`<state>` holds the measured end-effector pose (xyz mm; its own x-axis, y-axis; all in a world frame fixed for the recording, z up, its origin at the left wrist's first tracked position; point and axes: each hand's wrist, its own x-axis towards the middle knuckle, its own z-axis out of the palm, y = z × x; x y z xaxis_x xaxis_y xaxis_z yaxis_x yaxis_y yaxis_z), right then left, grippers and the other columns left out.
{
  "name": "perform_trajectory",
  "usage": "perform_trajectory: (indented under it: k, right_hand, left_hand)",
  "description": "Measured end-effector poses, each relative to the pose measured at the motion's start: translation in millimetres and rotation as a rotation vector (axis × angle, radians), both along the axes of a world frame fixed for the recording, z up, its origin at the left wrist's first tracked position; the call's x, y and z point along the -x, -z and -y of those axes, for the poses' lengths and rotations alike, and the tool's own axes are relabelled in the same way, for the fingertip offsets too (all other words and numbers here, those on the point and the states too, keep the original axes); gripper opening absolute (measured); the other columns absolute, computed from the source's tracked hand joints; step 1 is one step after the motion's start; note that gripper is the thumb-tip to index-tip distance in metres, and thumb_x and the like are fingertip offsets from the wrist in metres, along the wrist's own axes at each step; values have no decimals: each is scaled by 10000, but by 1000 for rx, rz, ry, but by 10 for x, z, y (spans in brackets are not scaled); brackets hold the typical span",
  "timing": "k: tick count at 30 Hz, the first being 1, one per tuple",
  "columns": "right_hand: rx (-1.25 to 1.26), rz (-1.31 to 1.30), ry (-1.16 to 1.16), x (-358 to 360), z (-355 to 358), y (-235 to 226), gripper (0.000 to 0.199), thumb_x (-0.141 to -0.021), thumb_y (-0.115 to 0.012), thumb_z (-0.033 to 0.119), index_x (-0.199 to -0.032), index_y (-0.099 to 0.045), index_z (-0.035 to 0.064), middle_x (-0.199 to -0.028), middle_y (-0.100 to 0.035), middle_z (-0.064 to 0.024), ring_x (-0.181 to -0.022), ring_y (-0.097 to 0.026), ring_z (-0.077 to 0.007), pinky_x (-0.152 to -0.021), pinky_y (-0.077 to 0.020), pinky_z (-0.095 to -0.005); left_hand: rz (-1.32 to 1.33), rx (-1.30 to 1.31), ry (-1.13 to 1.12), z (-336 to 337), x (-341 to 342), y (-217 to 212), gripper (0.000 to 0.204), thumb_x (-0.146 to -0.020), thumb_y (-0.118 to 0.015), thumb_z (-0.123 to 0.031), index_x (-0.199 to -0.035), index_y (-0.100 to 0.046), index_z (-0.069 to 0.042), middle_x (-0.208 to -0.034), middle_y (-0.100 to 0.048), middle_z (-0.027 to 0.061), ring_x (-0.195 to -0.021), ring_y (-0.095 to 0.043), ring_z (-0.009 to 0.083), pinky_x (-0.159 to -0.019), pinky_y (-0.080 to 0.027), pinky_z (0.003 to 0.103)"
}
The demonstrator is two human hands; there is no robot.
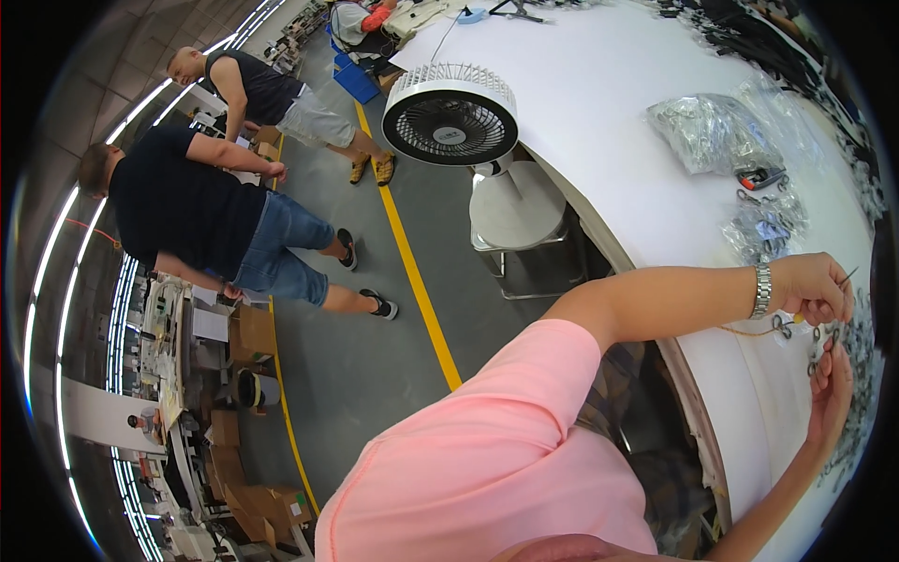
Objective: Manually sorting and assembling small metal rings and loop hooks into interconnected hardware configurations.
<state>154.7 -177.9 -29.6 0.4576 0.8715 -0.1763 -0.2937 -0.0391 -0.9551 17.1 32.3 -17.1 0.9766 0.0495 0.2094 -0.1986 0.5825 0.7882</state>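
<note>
At the frame's right edge, the left hand (817, 286) pinched a thin pin while the right hand (830, 389) fingered small metal rings (824, 333) over the desk (599, 103); a loose pinch could have dropped them among the clutter.
</note>
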Motion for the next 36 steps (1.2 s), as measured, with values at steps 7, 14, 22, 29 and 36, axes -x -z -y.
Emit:
perform_trajectory:
  k: [7,14,22,29,36]
  right_hand:
    - [-44,247,112,-47,41,46,246,-1078,-567,231,-1151,-651,12,-757,-487,91,-619,-390,16,-554,-300,-146]
    - [75,778,75,-232,85,137,210,-1079,-550,225,-1015,-676,71,-732,-457,80,-616,-353,-7,-550,-262,-191]
    - [190,933,257,-63,53,91,269,-1075,-557,252,-926,-645,47,-730,-469,67,-642,-372,-22,-563,-272,-212]
    - [79,911,360,52,-77,216,283,-1074,-571,265,-959,-678,30,-740,-499,60,-649,-391,-30,-575,-307,-216]
    - [101,937,355,16,-68,283,266,-1077,-569,244,-1038,-695,13,-789,-554,48,-673,-428,-29,-597,-354,-209]
  left_hand:
    - [-97,-295,-430,-202,-68,102,124,-839,-618,-8,-868,-732,27,-690,-677,79,-547,-552,114,-484,-413,272]
    - [88,-821,-169,-26,39,-70,262,-932,-609,-200,-1022,-771,-14,-822,-780,51,-727,-689,133,-714,-552,303]
    - [67,-973,-193,205,1,-37,270,-920,-610,-172,-1086,-763,-23,-820,-780,67,-720,-713,154,-727,-565,320]
    - [225,-1147,-637,318,-127,175,235,-848,-627,-115,-986,-765,15,-820,-776,102,-725,-739,214,-741,-578,336]
    - [69,-762,-451,284,-170,205,172,-845,-634,-62,-904,-741,59,-743,-745,110,-678,-724,177,-646,-569,313]
